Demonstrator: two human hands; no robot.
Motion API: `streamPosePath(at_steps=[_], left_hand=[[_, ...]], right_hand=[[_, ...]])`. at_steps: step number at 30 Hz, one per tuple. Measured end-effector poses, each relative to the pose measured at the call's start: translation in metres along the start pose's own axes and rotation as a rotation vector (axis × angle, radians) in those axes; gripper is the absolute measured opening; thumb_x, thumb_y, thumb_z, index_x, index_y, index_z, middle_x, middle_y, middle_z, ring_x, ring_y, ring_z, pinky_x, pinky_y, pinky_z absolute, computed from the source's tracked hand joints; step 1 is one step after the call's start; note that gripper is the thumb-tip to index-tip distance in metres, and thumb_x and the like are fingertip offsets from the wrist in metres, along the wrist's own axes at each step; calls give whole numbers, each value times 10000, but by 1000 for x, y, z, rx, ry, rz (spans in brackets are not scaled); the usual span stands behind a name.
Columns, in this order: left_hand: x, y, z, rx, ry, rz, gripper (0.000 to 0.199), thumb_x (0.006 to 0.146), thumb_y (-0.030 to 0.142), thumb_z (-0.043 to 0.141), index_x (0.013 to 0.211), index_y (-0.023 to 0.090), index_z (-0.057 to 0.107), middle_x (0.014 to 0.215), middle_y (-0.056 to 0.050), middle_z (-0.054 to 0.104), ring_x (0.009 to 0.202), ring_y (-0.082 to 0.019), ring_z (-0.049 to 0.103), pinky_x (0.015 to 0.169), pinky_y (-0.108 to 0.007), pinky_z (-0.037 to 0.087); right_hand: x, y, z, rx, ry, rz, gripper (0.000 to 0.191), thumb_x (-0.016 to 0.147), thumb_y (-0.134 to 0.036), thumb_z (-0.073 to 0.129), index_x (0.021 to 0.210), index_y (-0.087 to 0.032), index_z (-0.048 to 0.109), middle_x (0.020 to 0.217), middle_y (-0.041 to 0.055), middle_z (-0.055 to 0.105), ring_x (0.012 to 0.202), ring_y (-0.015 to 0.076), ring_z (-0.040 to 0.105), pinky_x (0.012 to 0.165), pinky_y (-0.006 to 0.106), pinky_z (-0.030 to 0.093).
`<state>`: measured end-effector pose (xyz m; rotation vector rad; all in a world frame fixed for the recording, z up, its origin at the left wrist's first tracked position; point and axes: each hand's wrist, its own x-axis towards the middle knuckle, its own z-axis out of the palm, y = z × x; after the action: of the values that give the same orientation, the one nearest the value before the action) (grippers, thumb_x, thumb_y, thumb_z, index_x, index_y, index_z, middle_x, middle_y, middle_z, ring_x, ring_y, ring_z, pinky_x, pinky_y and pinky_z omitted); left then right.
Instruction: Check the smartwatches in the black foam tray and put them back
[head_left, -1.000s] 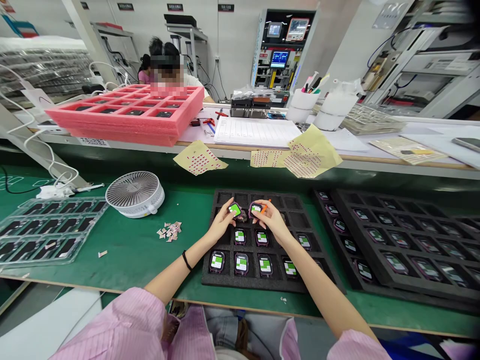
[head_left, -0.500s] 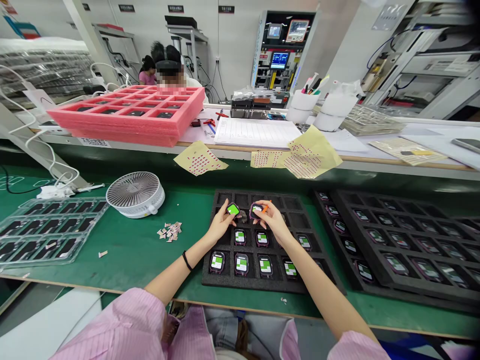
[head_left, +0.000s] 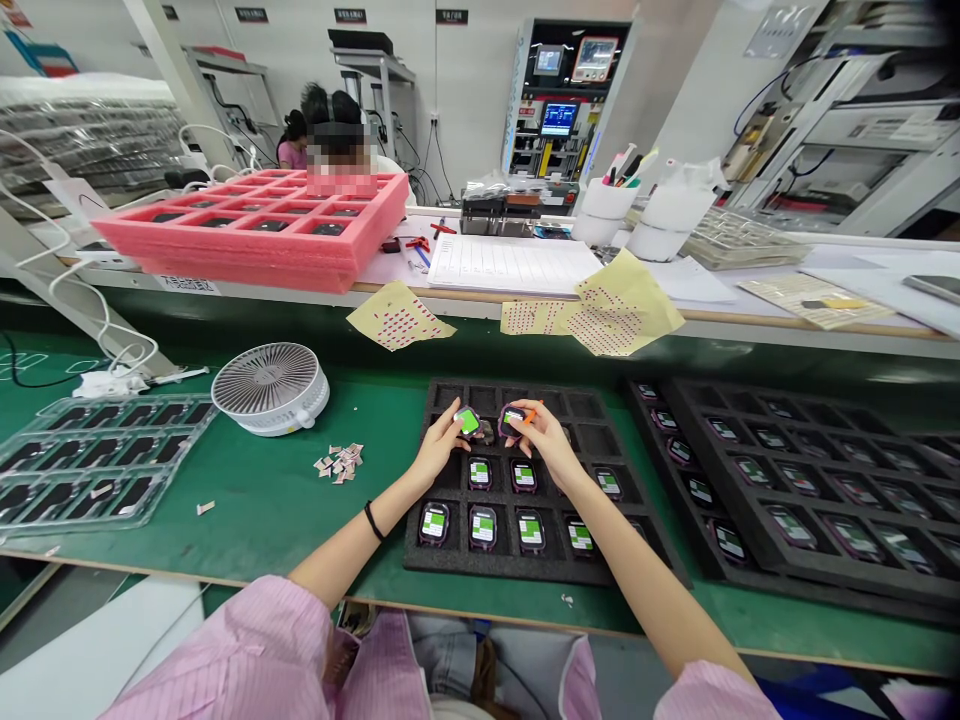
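My left hand (head_left: 441, 445) grips a smartwatch (head_left: 468, 421) with a bright green screen, held just above a black foam tray (head_left: 450, 562). In my right hand (head_left: 545, 437) is a second smartwatch (head_left: 513, 418), dark-rimmed, its screen partly white and green. An orange stick-like tool (head_left: 533, 411) pokes out by the right fingers; its rest is hidden. Below both hands, several smartwatches with lit green and white screens sit in the tray's pockets, among them one smartwatch (head_left: 524, 476) between my forearms. My right forearm hides part of the tray.
A round white fan (head_left: 271, 390) stands at left, beside a pile of small paper pieces (head_left: 341, 463) and a clear plastic tray (head_left: 150, 515) of dark parts. More black foam trays (head_left: 750, 520) with watches lie stacked at right. Yellow sticker sheets (head_left: 626, 305) hang from the shelf edge.
The watch in my left hand has shifted slightly right and tilted, showing more of its green screen. My right hand has stayed nearly still.
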<state>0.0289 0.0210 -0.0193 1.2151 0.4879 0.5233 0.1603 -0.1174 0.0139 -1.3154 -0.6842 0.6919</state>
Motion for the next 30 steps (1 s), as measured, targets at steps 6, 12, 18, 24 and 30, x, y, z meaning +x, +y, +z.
streamPosePath(at_steps=[6,12,18,24,30], left_hand=[[-1,1,0,-28,-30,-6,578,842,319,590,1377,157,444,1004,-87,673,732,-135,628,632,-245,510],[0,0,2,-18,-100,16,824,755,187,672,1464,213,253,1132,-92,647,939,-191,640,646,-227,503],[1,-4,1,21,-130,43,876,750,203,681,1477,225,192,1165,-109,634,1008,-225,634,650,-239,506],[0,-5,-1,36,-146,54,868,757,223,679,1477,207,194,1149,-110,642,1013,-224,632,660,-238,504],[3,-9,-3,64,-140,75,807,787,249,652,1470,193,226,1057,-94,679,921,-193,651,637,-232,494]], right_hand=[[-1,-2,1,-1,3,10,410,692,-422,717,977,-192,533,766,-7,578,522,124,625,343,170,316],[0,-1,0,5,-3,7,399,697,-429,706,972,-197,533,748,-11,576,513,130,625,337,172,310],[0,0,-1,3,2,2,393,704,-431,698,978,-196,541,723,-20,566,514,132,627,338,174,313],[0,0,0,4,4,12,381,712,-423,691,982,-199,541,722,-24,562,517,132,628,345,178,320],[-1,-1,0,6,-1,16,373,717,-420,688,980,-197,547,720,-23,564,521,132,627,354,183,334]])
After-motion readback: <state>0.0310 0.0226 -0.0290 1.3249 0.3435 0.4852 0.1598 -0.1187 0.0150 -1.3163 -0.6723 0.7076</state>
